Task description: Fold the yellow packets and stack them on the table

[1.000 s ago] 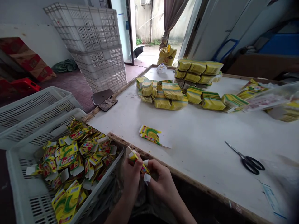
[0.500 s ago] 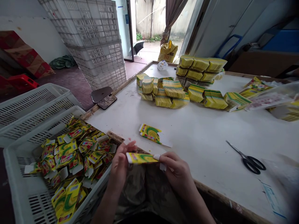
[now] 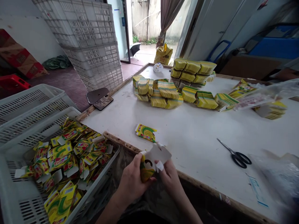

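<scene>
My left hand (image 3: 133, 174) is closed around a small yellow-and-green carton (image 3: 146, 173), above the table's near edge. The carton's white inner side faces up toward the right, and a dark curved mark or opening shows on it. My right hand (image 3: 170, 179) grips the white end of the same carton, its far fingers partly hidden behind the card. Something white, perhaps a wrap, covers the right thumb tip. Just beyond my hands, another carton (image 3: 145, 132) lies on the white table (image 3: 191, 137).
A white plastic crate (image 3: 93, 194) full of similar cartons stands at left. Bundled flat cartons (image 3: 168, 90) are stacked across the table's far part. Scissors (image 3: 235, 155) and plastic bags (image 3: 273, 171) lie at right. A phone (image 3: 103, 102) rests by the left edge.
The carton has turned from lying lengthwise between my hands to tilted, with its white side showing. My left hand has closed around it, and both hands have come nearer together.
</scene>
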A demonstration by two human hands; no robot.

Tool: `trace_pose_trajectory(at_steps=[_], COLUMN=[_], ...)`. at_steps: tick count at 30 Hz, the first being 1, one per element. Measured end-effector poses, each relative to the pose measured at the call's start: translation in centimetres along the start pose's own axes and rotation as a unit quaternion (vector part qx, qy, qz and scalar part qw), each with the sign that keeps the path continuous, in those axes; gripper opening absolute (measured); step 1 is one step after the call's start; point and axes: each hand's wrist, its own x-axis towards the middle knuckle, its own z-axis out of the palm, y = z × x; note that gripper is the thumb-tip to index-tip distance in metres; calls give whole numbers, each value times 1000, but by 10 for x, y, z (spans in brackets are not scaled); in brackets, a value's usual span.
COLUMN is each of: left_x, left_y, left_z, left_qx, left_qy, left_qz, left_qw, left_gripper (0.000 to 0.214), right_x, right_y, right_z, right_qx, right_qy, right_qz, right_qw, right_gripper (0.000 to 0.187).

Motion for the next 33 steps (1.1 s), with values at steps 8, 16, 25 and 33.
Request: trace_pose_trajectory(at_steps=[8,16,25,33], left_x=[-1,5,7,10], left_y=[6,-5,-8,0], left_z=[2,10,-9,-17], left_qx=[-18,-74,56,82], left_qy=[-13,-2,27,1], left_qz=[61,50,52,61], left_qw=[998,996,997,995], left_gripper=[52,67,50,46], right_x=[9,-11,-4,11], right_y=[-9,1,18,-3], right_z=[5,5,-8,-30], right_qx=[108,-82,-161,-139], right_qy=[-109,-151,-168,-229], right_qz=[68,-115,-151,-113], right_qw=[986,978,961,957], right_gripper=[50,62,69,29])
